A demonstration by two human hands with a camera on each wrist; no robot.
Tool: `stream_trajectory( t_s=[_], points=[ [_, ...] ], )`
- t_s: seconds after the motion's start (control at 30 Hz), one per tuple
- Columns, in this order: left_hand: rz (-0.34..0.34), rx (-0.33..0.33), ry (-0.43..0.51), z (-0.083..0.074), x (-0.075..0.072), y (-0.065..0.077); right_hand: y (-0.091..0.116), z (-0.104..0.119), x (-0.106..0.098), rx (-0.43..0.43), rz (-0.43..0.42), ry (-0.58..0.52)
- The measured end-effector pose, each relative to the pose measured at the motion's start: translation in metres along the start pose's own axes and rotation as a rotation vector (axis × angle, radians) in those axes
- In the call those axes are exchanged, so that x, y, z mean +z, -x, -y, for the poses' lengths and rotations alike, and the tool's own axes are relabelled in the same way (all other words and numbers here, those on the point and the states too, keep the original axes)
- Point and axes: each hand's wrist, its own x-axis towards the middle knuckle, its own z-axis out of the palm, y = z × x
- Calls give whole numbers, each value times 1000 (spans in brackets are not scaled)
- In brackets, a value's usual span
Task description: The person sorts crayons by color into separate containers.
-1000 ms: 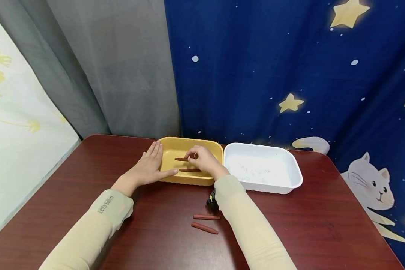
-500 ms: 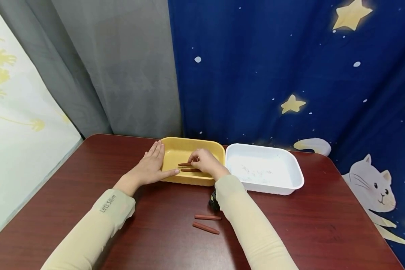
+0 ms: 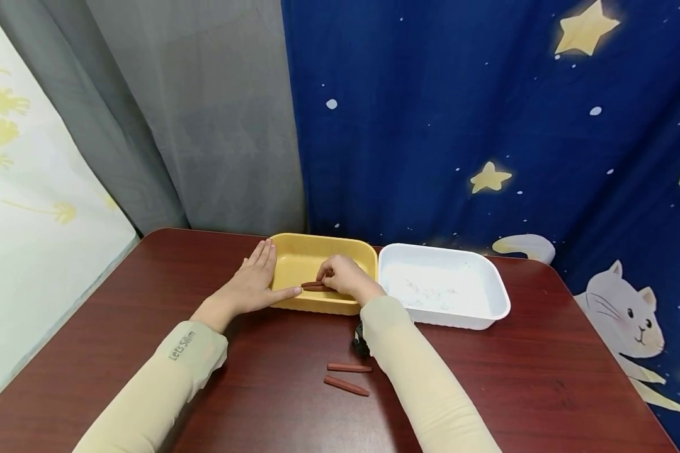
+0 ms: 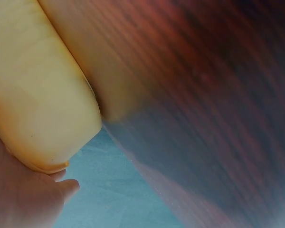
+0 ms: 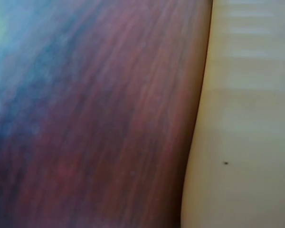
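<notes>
In the head view a yellow tray (image 3: 323, 306) stands near the table's far edge. My left hand (image 3: 252, 281) rests on its left end, fingers straight and thumb along the near rim; the left wrist view has this hand (image 4: 26, 197) against the tray wall (image 4: 47, 95). Reaching into the tray, my right hand (image 3: 344, 275) pinches a thin brown crayon (image 3: 311, 283). Just in front of it lies a second brown crayon (image 3: 314, 289), close alongside and partly hidden by the fingers. Only the tray wall (image 5: 247, 123) and table show in the right wrist view.
To the right, a white tray (image 3: 443, 319) with small dark specks inside stands against the yellow one. Two more brown crayons, an upper one (image 3: 349, 367) and a lower one (image 3: 346, 385), lie on the table (image 3: 260, 390) between my forearms. Curtains hang behind.
My right hand has brought its crayon down and toward the tray's near side, from apart to close alongside the other crayon. The left hand has stayed on the tray.
</notes>
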Motion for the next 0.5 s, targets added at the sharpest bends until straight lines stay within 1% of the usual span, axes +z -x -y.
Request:
stream_trajectory(
  t_s=[0.17, 0.4, 0.5],
  points=[
    [-4, 1, -3, 0, -1, 1, 0, 1, 0, 7, -5, -41],
    [3, 2, 11, 1, -1, 1, 1, 1, 0, -28, -21, -94],
    [3, 4, 11, 1, 0, 1, 2, 2, -1, -35, -41, -110]
  ],
)
